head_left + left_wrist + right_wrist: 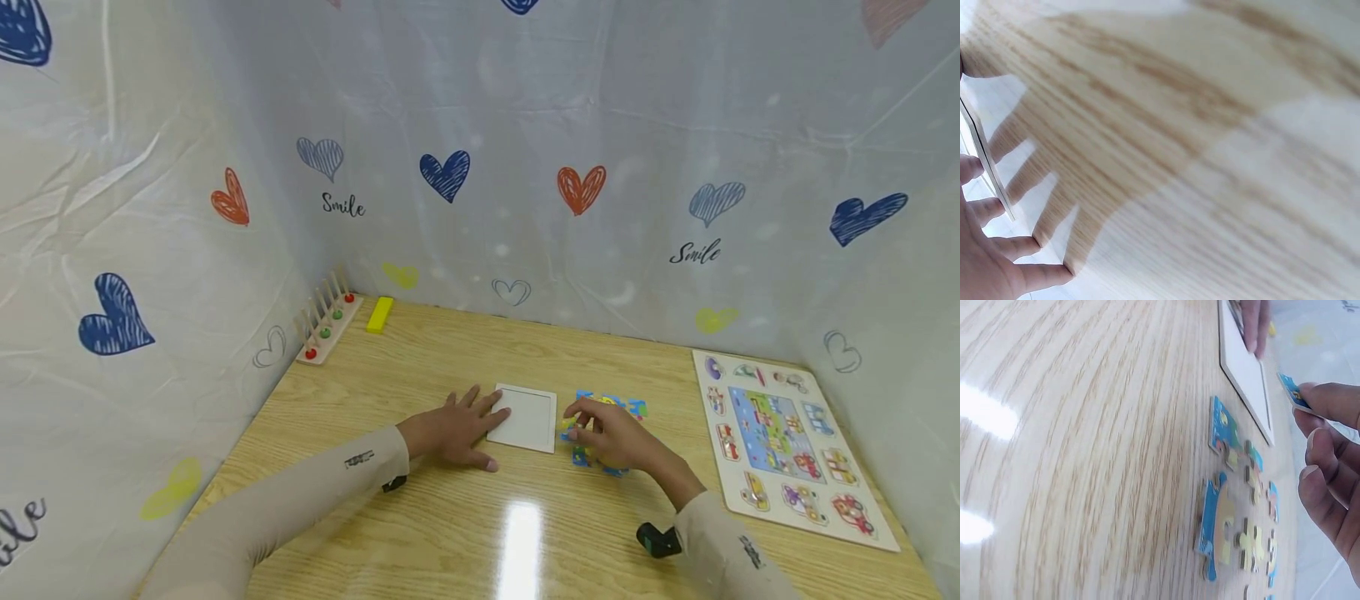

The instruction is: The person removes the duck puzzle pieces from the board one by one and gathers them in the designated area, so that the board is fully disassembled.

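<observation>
A white square puzzle tray (531, 423) with a thin raised border lies flat on the table. Spread across its left edge is my left hand (459, 432), fingertips resting on it; the left wrist view shows these fingers (1025, 247) straight and splayed. Just right of the tray, my right hand (618, 437) pinches a blue jigsaw piece (1291, 391) between thumb and index finger, held above the table. Beneath and beyond that hand lie several loose jigsaw pieces (1224, 428) in blue, yellow and green, partly hidden by it in the head view.
To the right lies a large picture board (768, 433) with vehicle shapes. A peg stand (322, 337) with red and green beads is at the back left, beside a yellow block (380, 315). Heart-printed curtains (517, 242) enclose the wooden table (420, 358).
</observation>
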Available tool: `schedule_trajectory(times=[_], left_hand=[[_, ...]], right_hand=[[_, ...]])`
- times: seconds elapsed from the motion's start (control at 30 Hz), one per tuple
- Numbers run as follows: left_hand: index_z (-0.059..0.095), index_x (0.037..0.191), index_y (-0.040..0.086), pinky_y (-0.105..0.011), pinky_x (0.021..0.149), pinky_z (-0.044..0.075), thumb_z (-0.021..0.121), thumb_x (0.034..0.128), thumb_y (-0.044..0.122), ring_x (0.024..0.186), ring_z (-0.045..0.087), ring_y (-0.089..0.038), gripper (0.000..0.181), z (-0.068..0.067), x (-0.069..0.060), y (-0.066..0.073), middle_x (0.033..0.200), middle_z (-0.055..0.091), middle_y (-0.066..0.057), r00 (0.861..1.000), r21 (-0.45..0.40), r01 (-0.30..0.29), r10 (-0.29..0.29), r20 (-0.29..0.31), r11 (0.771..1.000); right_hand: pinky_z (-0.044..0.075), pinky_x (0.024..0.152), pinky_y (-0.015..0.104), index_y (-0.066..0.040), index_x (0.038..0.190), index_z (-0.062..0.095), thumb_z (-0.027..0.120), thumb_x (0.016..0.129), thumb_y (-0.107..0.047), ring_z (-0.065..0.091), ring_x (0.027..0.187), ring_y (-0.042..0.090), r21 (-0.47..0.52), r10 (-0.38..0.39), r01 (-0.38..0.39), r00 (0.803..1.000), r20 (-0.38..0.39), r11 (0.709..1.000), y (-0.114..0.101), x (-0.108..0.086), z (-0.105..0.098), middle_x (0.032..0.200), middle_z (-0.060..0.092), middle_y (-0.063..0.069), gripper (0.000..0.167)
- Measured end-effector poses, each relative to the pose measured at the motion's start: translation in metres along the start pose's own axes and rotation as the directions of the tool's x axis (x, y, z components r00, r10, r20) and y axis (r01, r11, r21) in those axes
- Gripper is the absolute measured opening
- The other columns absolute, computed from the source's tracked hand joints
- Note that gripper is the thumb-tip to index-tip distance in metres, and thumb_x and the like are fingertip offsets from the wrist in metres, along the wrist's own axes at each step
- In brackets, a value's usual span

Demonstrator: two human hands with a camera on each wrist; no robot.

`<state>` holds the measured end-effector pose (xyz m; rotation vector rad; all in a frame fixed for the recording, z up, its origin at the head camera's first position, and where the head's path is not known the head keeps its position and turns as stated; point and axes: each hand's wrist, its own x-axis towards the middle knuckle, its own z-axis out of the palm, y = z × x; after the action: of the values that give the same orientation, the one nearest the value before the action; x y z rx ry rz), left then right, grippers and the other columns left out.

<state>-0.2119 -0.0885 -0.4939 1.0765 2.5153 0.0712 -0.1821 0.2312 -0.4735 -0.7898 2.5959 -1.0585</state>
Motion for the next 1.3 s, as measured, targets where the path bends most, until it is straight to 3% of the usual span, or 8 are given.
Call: schedule_trajectory(times=[0.23,0.5,1.0,1.3], left_hand=[[0.012,0.163,0.027,-0.069,0.116,0.02,0.046,0.0901,0.077,0.154,0.006,-0.045,0.095,0.002,-0.001,-0.001,0.171,0.003,-0.007,1.0,0.003,-0.005,0.005,-0.012,1.0],[0.013,0.163,0.025,-0.069,0.116,0.019,0.047,0.0904,0.076,0.154,0.006,-0.045,0.095,0.0,-0.004,0.001,0.17,0.004,-0.008,1.0,-0.011,-0.006,0.006,-0.008,1.0],[0.011,0.163,0.027,-0.067,0.117,0.02,0.047,0.0917,0.075,0.155,0.005,-0.041,0.093,-0.001,-0.005,0.002,0.171,0.001,-0.006,1.0,-0.005,0.005,-0.005,-0.003,1.0],[0.009,0.163,0.028,-0.067,0.117,0.02,0.045,0.091,0.076,0.155,0.004,-0.041,0.094,0.001,-0.003,0.0,0.171,0.0,-0.006,1.0,-0.004,0.001,-0.001,-0.009,1.0]], right_hand=[[0.044,0.058,0.024,-0.003,0.128,0.06,0.063,0.1,-0.016,0.048,0.063,0.006,0.006,0.015,-0.015,0.999,-0.032,1.0,0.006,-0.011,-0.009,0.095,0.063,0.003,0.031],[0.045,0.057,0.024,-0.005,0.118,0.062,0.066,0.098,-0.013,0.05,0.063,0.007,-0.003,0.069,-0.07,0.994,-0.083,0.998,0.015,-0.027,-0.015,0.092,0.064,0.001,0.022],[0.044,0.056,0.025,-0.006,0.118,0.064,0.066,0.098,-0.013,0.05,0.063,0.003,-0.032,0.106,-0.113,0.981,-0.16,0.993,0.037,-0.061,-0.024,0.092,0.064,0.001,0.021],[0.044,0.055,0.026,-0.004,0.121,0.064,0.064,0.099,-0.013,0.049,0.059,0.005,0.026,0.157,-0.155,0.974,-0.161,0.988,0.046,-0.08,-0.028,0.092,0.064,0.005,0.024]])
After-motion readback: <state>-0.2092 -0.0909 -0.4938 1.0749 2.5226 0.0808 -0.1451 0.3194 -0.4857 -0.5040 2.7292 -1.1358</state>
